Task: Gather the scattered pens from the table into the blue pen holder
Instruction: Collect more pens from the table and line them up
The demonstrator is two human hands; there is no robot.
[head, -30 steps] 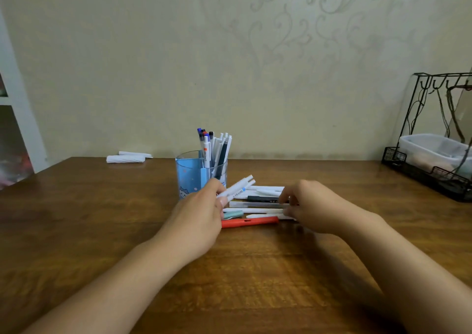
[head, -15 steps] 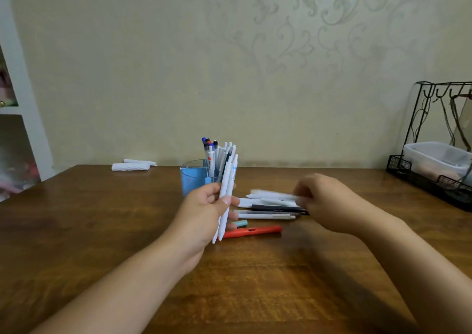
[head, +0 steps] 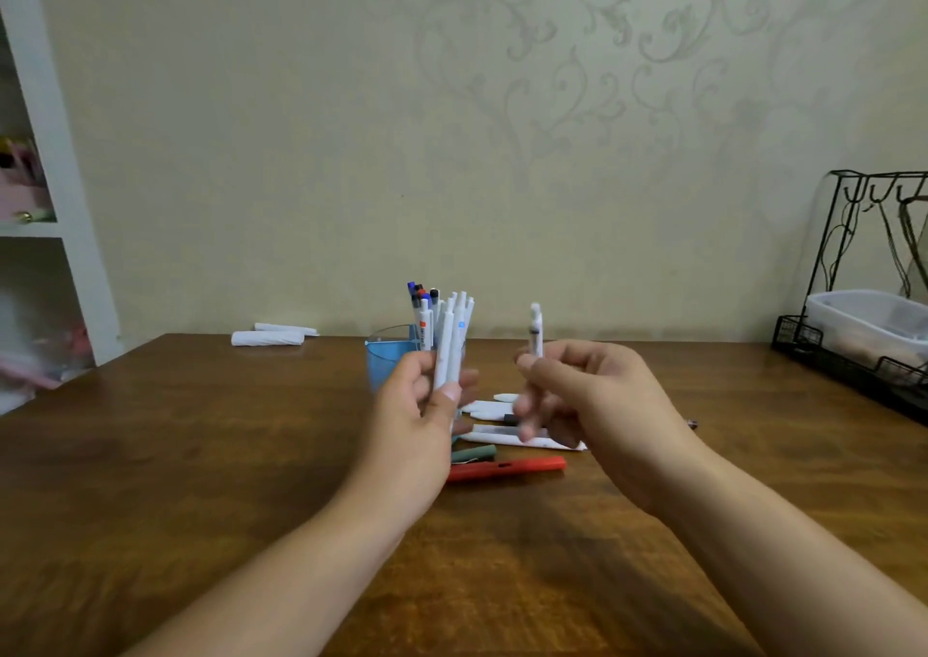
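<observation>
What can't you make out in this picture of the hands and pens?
- Head view: left hand covers the white pens' lower ends; count unclear.
- Right hand hides part of the pens lying on the table.
- Blue pen holder: base hidden behind left hand.

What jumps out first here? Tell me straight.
Two raised hands at centre: the left hand grips white pens upright before the blue pen holder, the right hand holds another white pen. Below them, a red pen lies on the wooden table.

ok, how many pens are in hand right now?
3, it seems: two white pens upright in the left hand, one white pen upright in the right hand. Fingers may hide more.
</observation>
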